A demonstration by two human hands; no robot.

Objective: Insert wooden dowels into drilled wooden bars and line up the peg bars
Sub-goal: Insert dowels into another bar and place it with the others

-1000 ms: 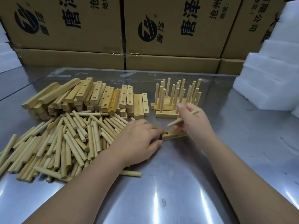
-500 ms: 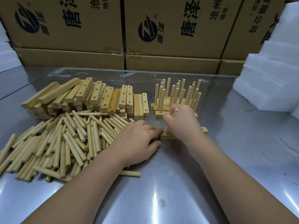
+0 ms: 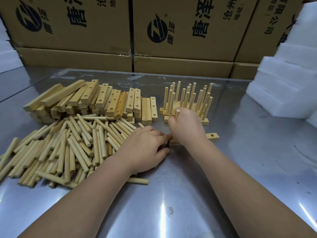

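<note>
Dowel (image 3: 178, 112) stands upright, clenched in the right grip (image 3: 187, 131), above the drilled bar (image 3: 212, 136) lying on the surface (image 3: 188, 203). Left grip (image 3: 145, 146) appears to pinch the bar's left end. Hold the dowel vertical, seat it in its hole, press straight down, bar braced.

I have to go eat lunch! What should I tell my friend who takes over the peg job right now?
Left hand: holds the left end of the bar, which lies flat on the table.
Right hand: grips an upright dowel over that bar. The hand hides whether it is seated in a hole.
Done: a group of peg bars stands just behind the hands.
Left: the bar's right-end hole is empty. A stack of drilled bars and a pile of loose dowels wait on the left side of the table.
</note>
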